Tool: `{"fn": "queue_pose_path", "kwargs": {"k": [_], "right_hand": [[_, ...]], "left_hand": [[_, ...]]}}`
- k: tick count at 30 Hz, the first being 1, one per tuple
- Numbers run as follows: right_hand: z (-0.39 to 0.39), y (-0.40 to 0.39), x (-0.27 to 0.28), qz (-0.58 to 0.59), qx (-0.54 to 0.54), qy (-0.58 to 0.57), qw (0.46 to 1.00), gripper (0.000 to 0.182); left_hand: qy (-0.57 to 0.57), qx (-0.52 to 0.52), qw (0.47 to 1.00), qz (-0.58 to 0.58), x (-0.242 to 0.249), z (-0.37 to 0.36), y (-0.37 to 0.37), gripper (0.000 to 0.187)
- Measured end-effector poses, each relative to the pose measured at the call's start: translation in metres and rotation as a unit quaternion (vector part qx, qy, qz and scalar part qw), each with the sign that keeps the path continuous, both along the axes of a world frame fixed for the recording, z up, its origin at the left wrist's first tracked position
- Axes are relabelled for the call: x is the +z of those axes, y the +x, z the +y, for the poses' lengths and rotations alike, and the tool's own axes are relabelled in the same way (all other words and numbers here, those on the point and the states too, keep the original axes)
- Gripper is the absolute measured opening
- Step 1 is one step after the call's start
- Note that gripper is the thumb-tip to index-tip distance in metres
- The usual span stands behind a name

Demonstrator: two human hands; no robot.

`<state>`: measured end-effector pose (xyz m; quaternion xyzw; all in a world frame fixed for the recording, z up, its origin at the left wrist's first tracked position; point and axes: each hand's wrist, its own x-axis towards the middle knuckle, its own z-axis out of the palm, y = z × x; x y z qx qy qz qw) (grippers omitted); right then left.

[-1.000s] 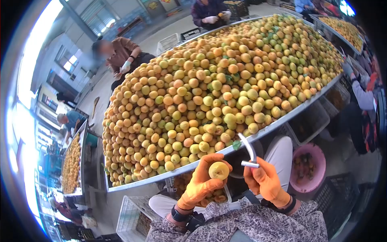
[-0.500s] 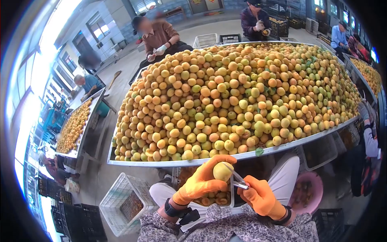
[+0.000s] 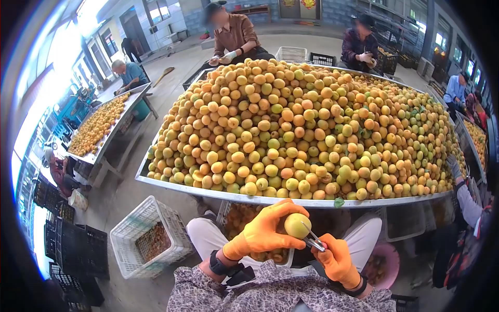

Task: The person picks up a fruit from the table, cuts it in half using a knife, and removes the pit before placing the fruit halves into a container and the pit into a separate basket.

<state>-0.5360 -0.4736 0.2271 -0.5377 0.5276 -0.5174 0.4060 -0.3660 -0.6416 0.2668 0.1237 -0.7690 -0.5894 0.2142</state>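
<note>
In the head view, my left hand (image 3: 265, 229), in an orange glove, grips a yellow apricot (image 3: 296, 225) between thumb and fingers. My right hand (image 3: 339, 264), also gloved in orange, is closed around a small metal tool (image 3: 315, 243) with a thin blade and a bit of red at the handle. The blade lies against the right side of the apricot. Both hands are above my lap, just in front of a metal-edged table (image 3: 244, 198) heaped with apricots (image 3: 270, 140). Below them, cut apricots (image 3: 270, 255) show in a container between my knees.
A white plastic crate (image 3: 150, 236) stands on the floor at left, a pink basin (image 3: 387, 265) at right. Black crates (image 3: 80, 249) are stacked at far left. People sit across the table, and a gloved hand (image 3: 455, 167) reaches in from the right.
The view has shifted. The apricot has turned a little in my left hand, and the tool's metal part now sits closer against it. Both hands keep their hold.
</note>
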Motion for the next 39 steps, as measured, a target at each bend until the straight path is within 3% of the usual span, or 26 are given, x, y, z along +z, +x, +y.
{"fn": "queue_pose_path", "kwargs": {"k": [1,3,7,10,12,13,15,19,22,25,27,30,34,36,38,39], "right_hand": [[0.0,0.0,-0.002,0.007,-0.001,-0.01,1.0,0.027],[0.001,-0.001,-0.003,0.008,-0.007,-0.002,1.0,0.028],[-0.001,-0.001,-0.01,0.013,-0.023,-0.004,1.0,0.029],[-0.004,-0.001,-0.014,0.023,-0.001,0.007,1.0,0.029],[-0.006,-0.001,-0.012,0.019,-0.002,0.001,1.0,0.029],[-0.008,-0.001,-0.011,0.016,-0.001,-0.006,1.0,0.029],[-0.01,0.0,-0.009,-0.01,-0.002,0.006,1.0,0.03],[-0.013,0.006,-0.003,-0.106,0.019,0.052,0.993,0.034],[-0.014,0.016,0.006,-0.189,0.034,0.095,0.977,0.037],[-0.019,0.023,0.011,-0.259,0.04,0.125,0.957,0.04],[-0.02,0.027,0.01,-0.274,0.024,0.136,0.952,0.041],[-0.023,0.027,0.007,-0.277,0.006,0.145,0.95,0.043],[-0.026,0.023,0.006,-0.249,-0.002,0.144,0.958,0.038],[-0.03,0.022,0.004,-0.236,-0.002,0.15,0.96,0.035],[-0.035,0.022,0.001,-0.139,-0.011,0.134,0.981,0.03],[-0.038,0.023,-0.001,-0.138,-0.01,0.135,0.981,0.03]], "left_hand": [[0.0,0.003,1.0,0.003,0.0,0.001,0.001,0.056],[-0.161,0.084,0.982,-0.046,0.001,0.004,0.002,0.057],[-0.148,0.114,0.981,-0.056,-0.006,0.009,0.004,0.058],[-0.065,0.11,0.992,0.0,-0.012,0.011,0.004,0.06],[0.216,0.057,0.974,0.028,-0.015,0.011,0.007,0.061],[0.216,0.054,0.974,0.027,-0.017,0.01,0.009,0.061],[0.364,-0.039,0.927,0.081,-0.019,0.007,0.015,0.056],[0.436,-0.084,0.886,0.13,-0.034,0.006,0.014,0.062],[0.491,-0.064,0.827,0.267,-0.053,0.013,0.006,0.073],[0.517,-0.025,0.808,0.283,-0.08,0.011,0.005,0.077],[0.552,0.0,0.783,0.287,-0.078,0.011,0.002,0.073],[0.618,0.008,0.696,0.366,-0.08,0.004,-0.002,0.065],[0.672,0.086,0.657,0.331,-0.07,0.004,-0.006,0.056],[0.667,0.049,0.661,0.34,-0.078,0.003,-0.009,0.057],[0.661,0.012,0.665,0.348,-0.087,0.003,-0.008,0.058],[0.625,0.031,0.714,0.316,-0.091,0.005,-0.007,0.059]]}}
